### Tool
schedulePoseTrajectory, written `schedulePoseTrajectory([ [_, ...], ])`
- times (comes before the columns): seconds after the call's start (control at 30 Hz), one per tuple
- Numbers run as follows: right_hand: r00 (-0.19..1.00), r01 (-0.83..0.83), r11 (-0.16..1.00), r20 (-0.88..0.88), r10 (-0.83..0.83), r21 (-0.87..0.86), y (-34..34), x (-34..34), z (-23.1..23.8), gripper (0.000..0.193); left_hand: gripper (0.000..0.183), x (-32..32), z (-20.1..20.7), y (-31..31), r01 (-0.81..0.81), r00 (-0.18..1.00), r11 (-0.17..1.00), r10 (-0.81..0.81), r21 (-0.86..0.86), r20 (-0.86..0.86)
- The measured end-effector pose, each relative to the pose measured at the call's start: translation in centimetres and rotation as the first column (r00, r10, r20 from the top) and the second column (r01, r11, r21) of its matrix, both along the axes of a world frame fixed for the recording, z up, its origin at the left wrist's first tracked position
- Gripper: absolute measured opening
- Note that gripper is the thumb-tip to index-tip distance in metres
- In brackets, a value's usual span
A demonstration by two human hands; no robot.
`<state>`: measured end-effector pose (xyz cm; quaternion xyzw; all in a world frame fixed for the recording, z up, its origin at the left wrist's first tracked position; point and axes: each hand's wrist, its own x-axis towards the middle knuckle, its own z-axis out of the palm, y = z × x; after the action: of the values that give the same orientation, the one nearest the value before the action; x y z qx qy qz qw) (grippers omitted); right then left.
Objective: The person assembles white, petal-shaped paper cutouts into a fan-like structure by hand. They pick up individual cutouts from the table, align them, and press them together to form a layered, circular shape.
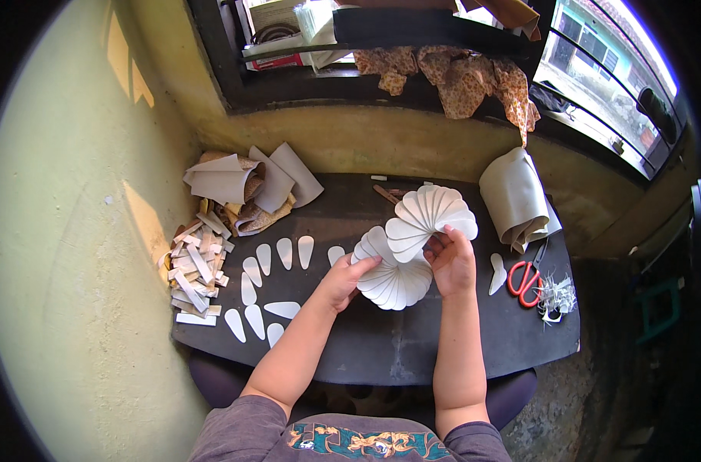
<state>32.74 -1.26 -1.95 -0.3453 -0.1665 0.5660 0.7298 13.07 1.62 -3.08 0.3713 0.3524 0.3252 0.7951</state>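
Observation:
Over the middle of the dark table I hold a chain of overlapping white teardrop-shaped pieces, fanned out in an S-like curve. Its lower fan opens toward me, and the upper fan curls away to the right. My left hand is closed on the left end, thumb on top. The fingers of my right hand are bent around the inner edge of the upper fan, pinching it. Loose white teardrop pieces lie spread beside my left forearm, and a few more white pieces rest together right of my right hand.
Red-handled scissors and a heap of white shreds lie at the right. Behind them stands a rolled beige sheet. Stacked strips and folded sheets line the left wall. Patterned scraps hang from the barred window.

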Motion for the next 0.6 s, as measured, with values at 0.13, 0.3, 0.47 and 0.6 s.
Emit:
schedulePoseTrajectory([
  [0.13, 0.999, 0.005, 1.000, 0.033, -0.006, 0.026, -0.25, -0.05, 0.34, 0.025, 0.041, -0.10, -0.10, 0.04, 0.001, 1.000, 1.000, -0.001, 0.006, -0.002],
  [0.3, 0.999, 0.024, 0.999, 0.046, -0.025, 0.030, -0.48, 0.02, 0.77, 0.025, 0.043, -0.03, -0.30, 0.11, -0.012, 1.000, 1.000, 0.012, 0.023, 0.001],
  [0.47, 0.998, 0.048, 0.998, 0.041, -0.049, 0.035, -0.46, 0.33, 0.39, 0.013, 0.043, -0.22, -0.16, 0.20, -0.018, 1.000, 1.000, 0.018, 0.018, 0.000],
  [0.6, 0.998, 0.037, 0.998, 0.046, -0.040, 0.050, -0.35, 0.70, -0.07, 0.019, 0.042, -0.32, 0.19, 0.21, -0.010, 1.000, 1.000, 0.010, -0.006, 0.015],
])
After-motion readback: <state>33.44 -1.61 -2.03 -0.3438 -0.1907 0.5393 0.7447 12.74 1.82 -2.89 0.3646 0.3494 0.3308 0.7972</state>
